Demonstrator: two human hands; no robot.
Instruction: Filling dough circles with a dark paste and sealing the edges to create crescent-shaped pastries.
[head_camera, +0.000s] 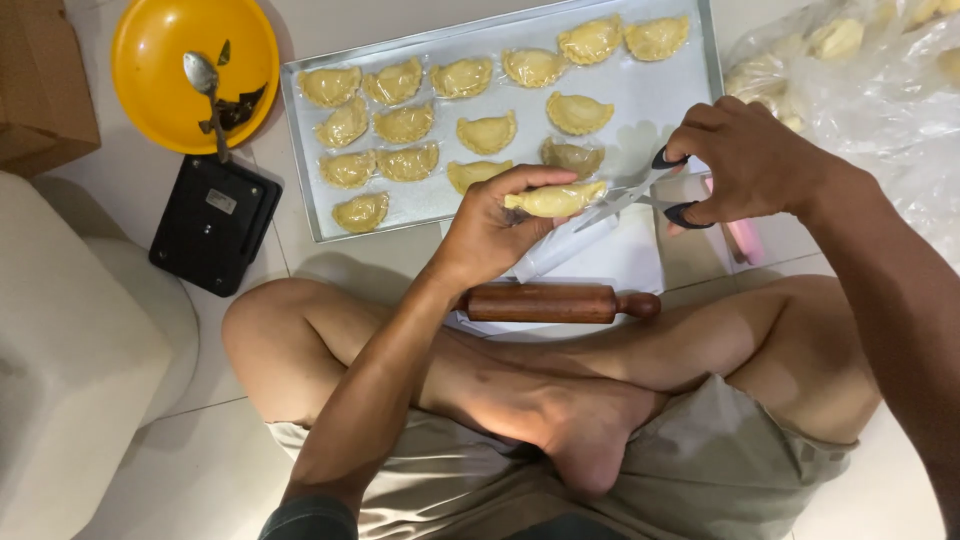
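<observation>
My left hand (490, 225) holds a pale, half-moon pastry (555, 199) above the floor, just in front of the metal baking tray (640, 90). In my right hand (745, 160) are scissors (640, 195) with black handles, their blades open and touching the pastry's right end. Several crimped pastries (405, 123) of the same kind lie in rows on the tray.
A wooden rolling pin (555, 302) lies on a white sheet by my crossed legs. A yellow bowl (165, 75) with a spoon (203, 80) sits far left, above a black device (215, 225). A clear plastic bag (860, 70) holds more dough pieces at the far right. A pink tool (742, 235) lies under my right hand.
</observation>
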